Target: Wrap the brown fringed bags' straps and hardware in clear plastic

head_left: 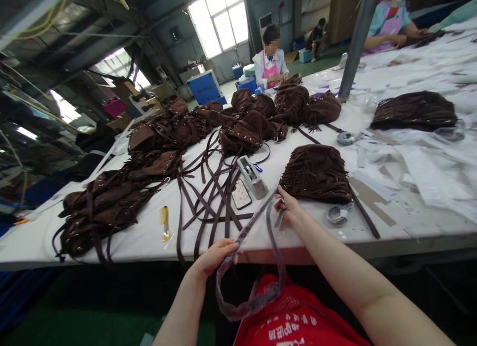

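A long strap in a clear plastic sleeve [250, 306] hangs in a loop between my hands, in front of the red apron. My left hand [220, 251] pinches one stretch of it at the table's front edge. Farther up and to the right, my right hand [288, 206] grips another part of the strap, with its fingers closed. Just beyond my right hand lies a dark brown fringed suede bag [316, 172]. Several loose brown straps [212, 207] lie crossed on the table to the left.
A yellow comb [164, 222], a phone in a patterned case [241, 194] and a clear plastic box [252, 177] lie on the white table. Brown bags [160, 132] are heaped at the left and back. A metal post [356, 48] rises at the right. Co-workers [271, 63] work across the table.
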`<action>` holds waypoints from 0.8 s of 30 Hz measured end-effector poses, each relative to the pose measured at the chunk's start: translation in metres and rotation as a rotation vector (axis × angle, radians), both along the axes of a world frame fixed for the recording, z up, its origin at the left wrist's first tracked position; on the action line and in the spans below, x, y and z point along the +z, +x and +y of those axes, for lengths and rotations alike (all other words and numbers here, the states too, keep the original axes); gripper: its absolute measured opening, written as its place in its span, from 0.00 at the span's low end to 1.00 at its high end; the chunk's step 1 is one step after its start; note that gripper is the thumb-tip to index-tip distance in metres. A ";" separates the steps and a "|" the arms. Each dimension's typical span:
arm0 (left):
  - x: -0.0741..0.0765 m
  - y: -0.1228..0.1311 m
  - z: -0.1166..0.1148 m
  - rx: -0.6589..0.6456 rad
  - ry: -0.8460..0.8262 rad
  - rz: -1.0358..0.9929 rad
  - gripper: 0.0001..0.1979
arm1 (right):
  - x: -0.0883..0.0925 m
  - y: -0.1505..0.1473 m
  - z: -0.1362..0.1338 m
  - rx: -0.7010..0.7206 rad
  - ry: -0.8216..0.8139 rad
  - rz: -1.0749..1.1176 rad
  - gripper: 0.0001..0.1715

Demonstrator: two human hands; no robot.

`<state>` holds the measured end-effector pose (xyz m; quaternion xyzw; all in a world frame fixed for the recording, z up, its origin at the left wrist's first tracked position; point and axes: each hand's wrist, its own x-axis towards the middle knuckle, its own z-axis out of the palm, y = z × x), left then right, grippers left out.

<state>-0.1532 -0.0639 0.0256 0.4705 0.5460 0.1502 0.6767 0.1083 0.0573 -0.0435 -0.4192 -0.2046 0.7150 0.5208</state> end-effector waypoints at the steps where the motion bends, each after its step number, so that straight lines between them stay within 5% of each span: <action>1: 0.000 0.000 0.000 -0.003 0.006 0.003 0.20 | 0.002 0.001 -0.001 -0.015 -0.009 0.015 0.26; 8: 0.009 0.015 -0.008 -0.160 0.146 0.217 0.20 | 0.014 0.016 -0.019 0.039 0.053 0.389 0.20; 15: 0.005 0.057 -0.051 -0.357 0.663 0.718 0.16 | 0.019 0.030 -0.030 0.009 0.054 0.563 0.21; 24: -0.023 0.049 -0.060 -0.301 0.781 0.735 0.14 | 0.026 0.025 -0.032 0.008 0.125 0.238 0.28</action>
